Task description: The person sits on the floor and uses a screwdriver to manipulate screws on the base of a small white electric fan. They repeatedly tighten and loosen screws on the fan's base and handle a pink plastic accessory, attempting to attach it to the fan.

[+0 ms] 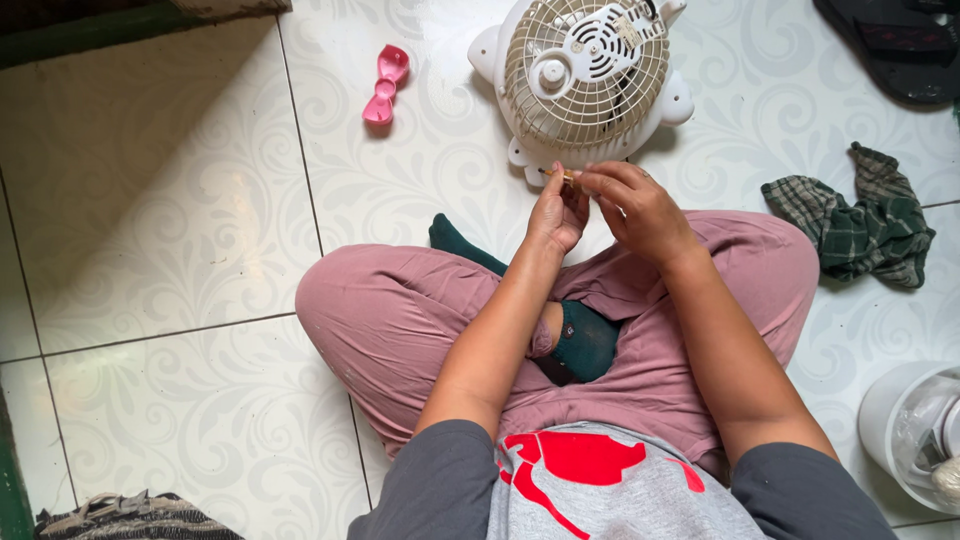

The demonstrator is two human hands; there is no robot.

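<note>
Both hands' grip pinched on small brown piece [567,179], left hand [557,212], right hand [636,208], beside fan [583,78]

Head camera, steeply downward, close above lap [640,340] and floor [180,200].

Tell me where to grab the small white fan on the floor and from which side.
Grip the fan by its white housing rim, probably one hand at each rounded side lobe, coming from above. It lies flat, grille up; the wire grille looks too thin to grip safely.
</note>
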